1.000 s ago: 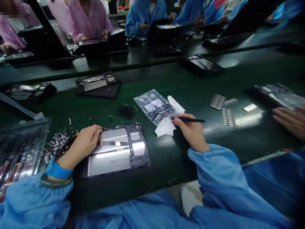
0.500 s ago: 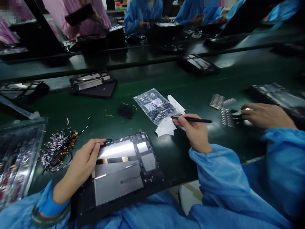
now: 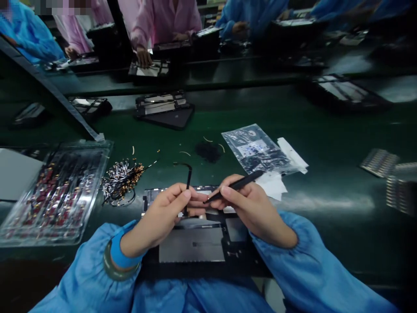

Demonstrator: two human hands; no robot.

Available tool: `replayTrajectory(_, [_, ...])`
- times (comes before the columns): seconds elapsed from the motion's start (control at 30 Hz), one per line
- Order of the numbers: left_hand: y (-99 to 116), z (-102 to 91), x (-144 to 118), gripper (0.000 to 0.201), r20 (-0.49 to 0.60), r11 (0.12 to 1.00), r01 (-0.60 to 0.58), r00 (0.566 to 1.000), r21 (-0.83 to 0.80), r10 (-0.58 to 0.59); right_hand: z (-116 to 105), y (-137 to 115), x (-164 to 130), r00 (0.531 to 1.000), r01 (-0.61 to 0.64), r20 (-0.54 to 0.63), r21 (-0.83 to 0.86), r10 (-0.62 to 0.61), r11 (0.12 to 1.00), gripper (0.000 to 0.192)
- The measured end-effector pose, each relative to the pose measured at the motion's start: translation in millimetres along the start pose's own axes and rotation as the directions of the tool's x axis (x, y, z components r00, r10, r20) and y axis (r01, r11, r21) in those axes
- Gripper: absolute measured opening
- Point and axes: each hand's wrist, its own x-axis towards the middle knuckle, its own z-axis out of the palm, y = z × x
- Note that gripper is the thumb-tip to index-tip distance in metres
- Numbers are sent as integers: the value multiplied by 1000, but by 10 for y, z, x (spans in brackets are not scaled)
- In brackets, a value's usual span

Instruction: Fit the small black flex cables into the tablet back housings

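One open tablet-like device (image 3: 192, 250), black-framed with a silver-grey panel, is placed at the near edge of the table (image 3: 352, 234); its far part is partly covered by both hands.

Two hands, blue-sleeved, are held above the device. Left hand (image 3: 166, 211): a thin black strip (image 3: 189, 176), curved over at its upper end, is pinched between thumb and fingers and is held up over the device. A blue band (image 3: 122, 252) and a dark green bangle (image 3: 112, 265) are worn at this wrist. Right hand (image 3: 249, 202): a slim black tool (image 3: 243, 182) is gripped like a pen, its tip directed at the left fingertips; whether contact is made cannot be told.

One clear plastic tray (image 3: 90, 202), filled with rows of dark and red strips, is set to the left. One tangled bundle of small cables (image 3: 122, 180) is laid between tray and device.

Several white papers (image 3: 273, 184) are laid beyond the right hand, partly against one clear printed bag (image 3: 254, 148). Several plates of small metallic parts (image 3: 379, 163) are laid well to the right.

One dark heap (image 3: 208, 150) is seen left of the bag. Farther off, one open device frame (image 3: 161, 102) is stacked on a dark slab (image 3: 174, 118). Across the table, people in pink and blue garments are seen; one open unit (image 3: 153, 68) is touched by a co-worker's hand (image 3: 143, 56).
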Motion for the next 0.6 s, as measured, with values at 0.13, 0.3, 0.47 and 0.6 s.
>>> replayTrajectory(0.13, [-28,-102,-45,27,-35,999,28,999,-18,-28,36,11,58,993,-115,-32,81,118,990,33])
replayTrajectory(0.3, [-30,-113,-88,22,-38,998,19,999,-59,-22,81,13,61,972,-228,-19,139,233,964,32])
replayTrajectory(0.47, [-58,-183,-118,26,-59,999,-36,998,24,37,115,8,81,974,-220,-28,113,224,969,32])
replayTrajectory(0.6, [-104,-340,-134,31,-172,977,-84,978,196,118,132,64,192,988,-89,-134,-81,77,993,34])
